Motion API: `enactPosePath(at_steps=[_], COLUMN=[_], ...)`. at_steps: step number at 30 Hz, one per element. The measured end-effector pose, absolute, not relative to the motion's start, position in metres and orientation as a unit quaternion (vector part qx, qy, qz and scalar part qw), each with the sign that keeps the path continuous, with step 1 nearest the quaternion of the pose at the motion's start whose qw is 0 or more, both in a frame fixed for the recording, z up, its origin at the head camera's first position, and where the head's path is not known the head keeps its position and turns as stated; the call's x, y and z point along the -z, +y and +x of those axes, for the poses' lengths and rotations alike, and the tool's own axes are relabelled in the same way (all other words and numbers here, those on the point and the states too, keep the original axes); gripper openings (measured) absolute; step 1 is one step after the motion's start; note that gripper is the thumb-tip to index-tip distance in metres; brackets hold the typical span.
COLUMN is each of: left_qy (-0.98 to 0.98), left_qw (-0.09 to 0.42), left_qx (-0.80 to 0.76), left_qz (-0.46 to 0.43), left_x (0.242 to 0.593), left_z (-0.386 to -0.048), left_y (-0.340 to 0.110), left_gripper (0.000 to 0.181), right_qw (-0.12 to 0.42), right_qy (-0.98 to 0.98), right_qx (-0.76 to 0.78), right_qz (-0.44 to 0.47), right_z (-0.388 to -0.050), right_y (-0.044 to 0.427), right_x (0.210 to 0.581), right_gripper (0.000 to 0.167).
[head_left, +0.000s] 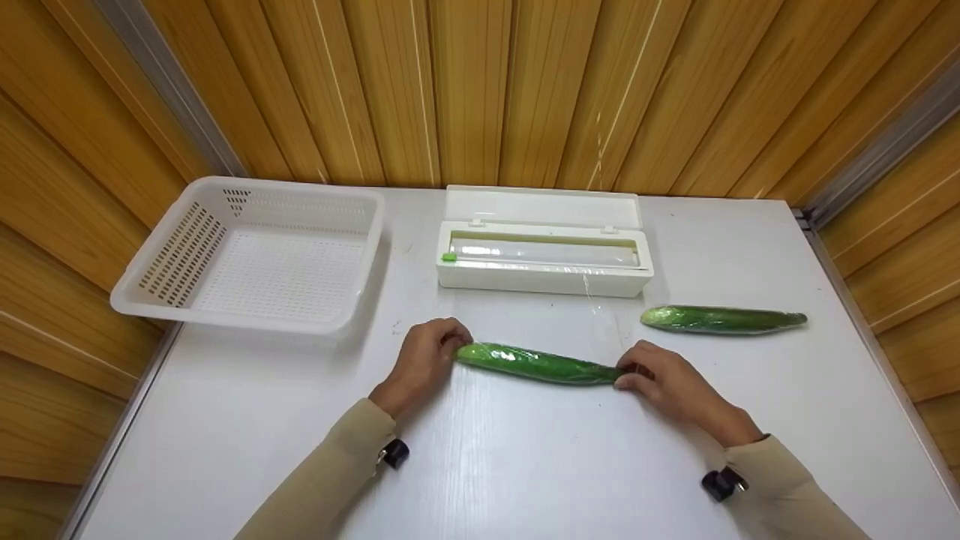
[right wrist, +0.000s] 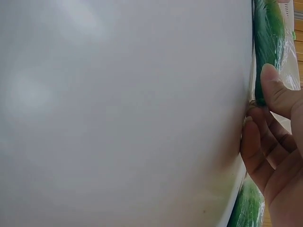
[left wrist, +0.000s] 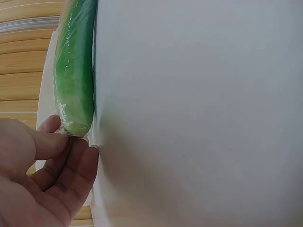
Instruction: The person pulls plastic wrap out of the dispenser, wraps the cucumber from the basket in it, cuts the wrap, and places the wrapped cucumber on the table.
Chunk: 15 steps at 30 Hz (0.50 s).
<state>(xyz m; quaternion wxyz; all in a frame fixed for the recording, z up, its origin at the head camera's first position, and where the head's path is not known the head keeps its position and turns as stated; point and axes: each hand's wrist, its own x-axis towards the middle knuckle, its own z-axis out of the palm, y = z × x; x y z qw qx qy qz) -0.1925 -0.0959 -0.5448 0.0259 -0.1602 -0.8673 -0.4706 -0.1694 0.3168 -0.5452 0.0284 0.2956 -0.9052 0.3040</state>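
Note:
A green cucumber (head_left: 536, 364) wrapped in clear plastic film lies across the middle of the white table. At its paler end, my left hand (head_left: 427, 360) pinches the tip or the gathered film there; in the left wrist view the thumb presses just below the cucumber's rounded end (left wrist: 75, 99). My right hand (head_left: 667, 382) holds the darker, narrow end between thumb and fingers. In the right wrist view the thumb lies along the wrapped tip (right wrist: 267, 52). To the right rests a second film-wrapped cucumber (head_left: 724, 320), apart from both hands.
Behind the cucumber stands a white cling film dispenser (head_left: 544, 279), its lid raised, with a film roll (head_left: 544, 252) inside and a green slider (head_left: 449, 257) at the left. A white perforated basket (head_left: 349, 328) sits at the back left. Wood-patterned walls (head_left: 472, 90) enclose the table (head_left: 517, 465).

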Motion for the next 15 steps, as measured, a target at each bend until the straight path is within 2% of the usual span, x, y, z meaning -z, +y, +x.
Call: enactPosePath(at_steps=[5, 10, 15], left_qy=[-0.861, -0.867, -0.878], left_qw=[0.031, 0.044, 0.019], left_qx=[0.482, 0.449, 0.413], left_qz=[-0.160, -0.211, -0.241], left_x=[0.546, 0.547, 0.543], left_z=[-0.189, -0.186, -0.181], left_y=[-0.099, -0.103, -0.105], left_gripper=[0.025, 0.024, 0.027], right_qw=[0.025, 0.026, 0.029], right_qy=[-0.904, -0.906, -0.907], right_qx=[-0.310, -0.307, -0.309], right_qz=[0.294, 0.291, 0.284], right_z=[-0.169, -0.170, -0.169], right_y=[0.316, 0.317, 0.317], right_x=[0.546, 0.548, 0.548], right_gripper=[0.015, 0.016, 0.018])
